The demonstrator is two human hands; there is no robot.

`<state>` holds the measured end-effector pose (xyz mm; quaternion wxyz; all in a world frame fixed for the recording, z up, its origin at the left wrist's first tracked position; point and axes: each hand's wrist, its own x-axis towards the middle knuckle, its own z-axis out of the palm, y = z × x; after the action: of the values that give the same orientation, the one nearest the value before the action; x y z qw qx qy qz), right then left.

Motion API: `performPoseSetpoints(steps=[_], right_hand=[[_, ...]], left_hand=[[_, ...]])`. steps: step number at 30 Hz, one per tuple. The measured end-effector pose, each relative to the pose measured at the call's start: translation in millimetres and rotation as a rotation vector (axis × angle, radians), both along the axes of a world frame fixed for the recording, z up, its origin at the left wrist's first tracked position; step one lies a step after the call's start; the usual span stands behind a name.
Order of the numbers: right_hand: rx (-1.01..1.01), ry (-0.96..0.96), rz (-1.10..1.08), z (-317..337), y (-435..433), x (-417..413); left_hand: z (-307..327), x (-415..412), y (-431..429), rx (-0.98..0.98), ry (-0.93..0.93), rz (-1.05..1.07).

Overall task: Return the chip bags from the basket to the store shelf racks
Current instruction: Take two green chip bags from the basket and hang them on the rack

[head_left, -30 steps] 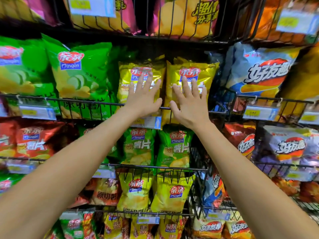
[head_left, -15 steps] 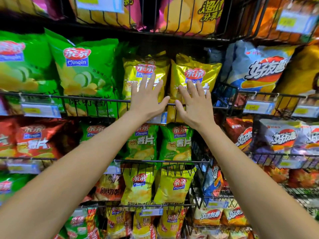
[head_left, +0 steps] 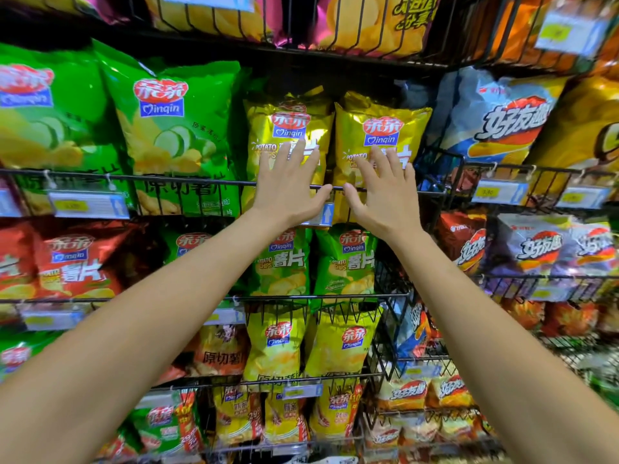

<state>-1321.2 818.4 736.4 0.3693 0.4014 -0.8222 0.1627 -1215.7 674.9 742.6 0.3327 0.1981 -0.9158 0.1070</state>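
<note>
Gold bags and stand side by side behind the rack rail, and my left hand and right hand, flat and spread, grasping nothing, have slid lower against their fronts, so I judge both are seated.

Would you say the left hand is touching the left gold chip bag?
Touching: the head view shows the left hand pressed flat, fingers spread, against the left gold chip bag.

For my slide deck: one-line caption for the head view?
Left hand and right hand press flat against two gold chip bags in a wire rack.
</note>
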Motion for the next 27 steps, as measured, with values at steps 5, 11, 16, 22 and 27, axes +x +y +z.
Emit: performPoseSetpoints(steps=[5, 11, 16, 22, 27], right_hand=[[0.011, 0.028, -0.007, -25.1, 6.0, 35.9], [0.109, -0.034, 0.007, -60.5, 3.8, 87.4], [0.161, -0.062, 0.028, -78.2, 13.6, 132.8], [0.204, -0.13, 0.11, -106.7, 20.0, 196.7], [0.264, -0.173, 0.188, -118.6, -5.9, 250.7]], left_hand=[[-32.1, 31.3, 3.2, -0.08, 0.006, -0.021], [-77.9, 84.5, 20.8, -0.01, -0.137, 0.018], [-101.0, 130.9, 34.2, 0.048, -0.205, 0.078], [-125.6, 206.0, 45.2, 0.058, -0.254, 0.13], [-134.7, 271.5, 20.9, 0.092, -0.276, 0.189]])
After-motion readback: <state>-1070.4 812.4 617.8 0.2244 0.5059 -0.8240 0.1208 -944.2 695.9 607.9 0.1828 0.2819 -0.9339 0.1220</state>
